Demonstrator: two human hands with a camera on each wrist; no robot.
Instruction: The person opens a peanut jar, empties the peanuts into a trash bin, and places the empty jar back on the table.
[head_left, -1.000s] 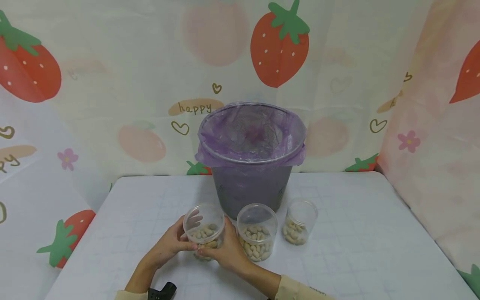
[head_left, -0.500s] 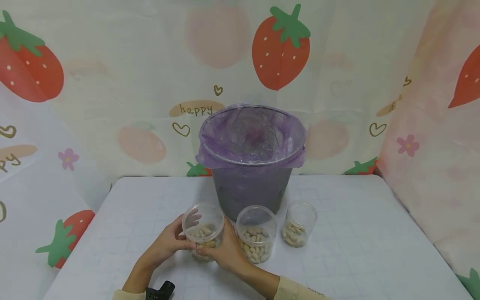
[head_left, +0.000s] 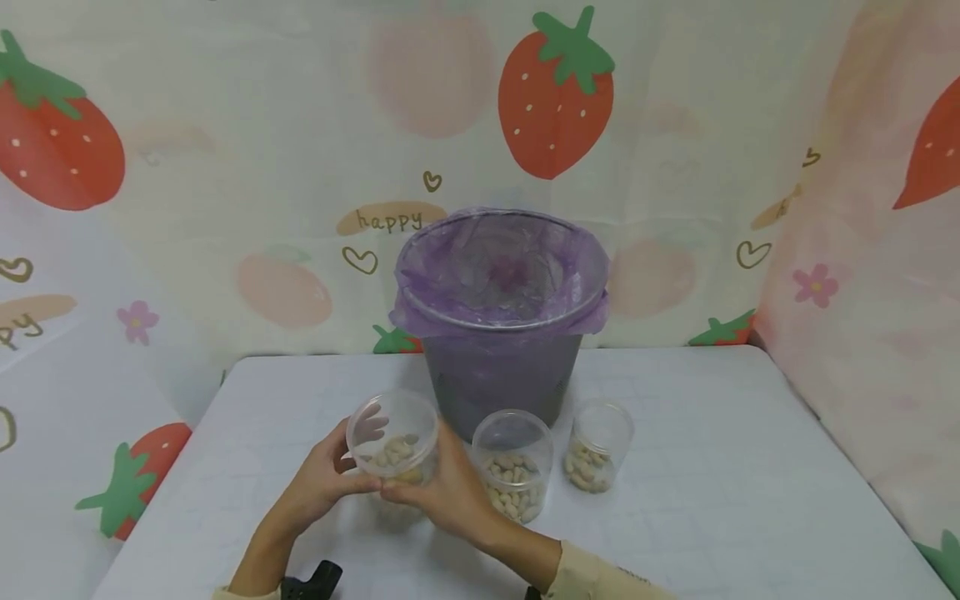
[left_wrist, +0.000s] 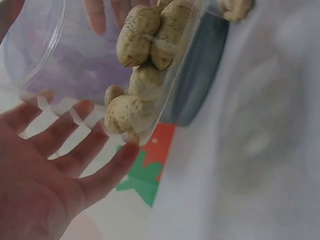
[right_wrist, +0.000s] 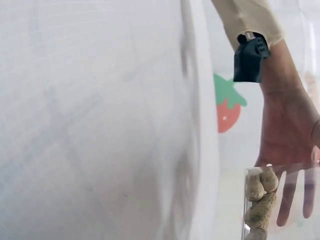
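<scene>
My left hand (head_left: 318, 479) and right hand (head_left: 450, 492) grip a clear plastic jar of unshelled peanuts (head_left: 393, 454) from both sides, thumbs toward me. The jar is lidless and slightly raised off the table. In the left wrist view, my left hand's fingers (left_wrist: 75, 140) lie along the jar wall, with peanuts (left_wrist: 135, 107) at its bottom. The right wrist view shows my left palm (right_wrist: 287, 125) beyond the jar's peanuts (right_wrist: 260, 210). Just right of my right hand stands a second peanut jar (head_left: 512, 487), and farther right a third, smaller one (head_left: 588, 467).
Behind the jars stands a dark bin (head_left: 502, 375) lined with a purple plastic bag (head_left: 502, 312), its mouth open upward. The white table (head_left: 712, 467) meets a strawberry-patterned cloth (head_left: 555, 108) at the back and sides.
Both hands have lifted the held jar a little and shifted it slightly left. The other two jars and the bin have stayed in place.
</scene>
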